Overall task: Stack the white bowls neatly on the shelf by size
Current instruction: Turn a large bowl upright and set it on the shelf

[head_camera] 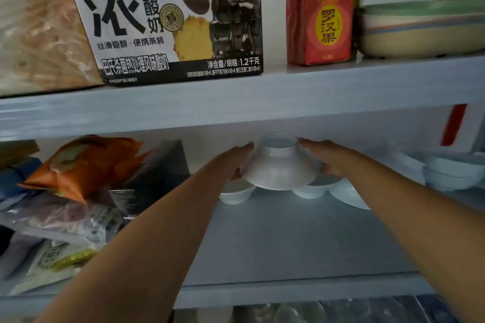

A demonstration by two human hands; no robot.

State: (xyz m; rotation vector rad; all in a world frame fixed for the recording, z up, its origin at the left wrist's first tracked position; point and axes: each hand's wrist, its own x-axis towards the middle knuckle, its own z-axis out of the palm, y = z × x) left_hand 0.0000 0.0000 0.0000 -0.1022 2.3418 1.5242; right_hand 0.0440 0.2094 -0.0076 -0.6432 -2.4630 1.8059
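Observation:
A large white bowl (pixel 279 165) is held upside down, foot ring up, above the back of the middle shelf (pixel 288 238). My left hand (pixel 240 161) grips its left side and my right hand (pixel 324 156) grips its right side. Under it on the shelf sit a small white bowl (pixel 235 193), another small white bowl (pixel 312 189) and a larger white dish (pixel 349 195), partly hidden. A stack of white bowls (pixel 451 172) stands at the right end of the shelf.
Snack bags, one of them orange (pixel 84 165), crowd the shelf's left half. The upper shelf board (pixel 236 97) hangs close above the bowl and carries a yoghurt carton (pixel 168 18), a red box (pixel 322 18) and coloured plates (pixel 422 29).

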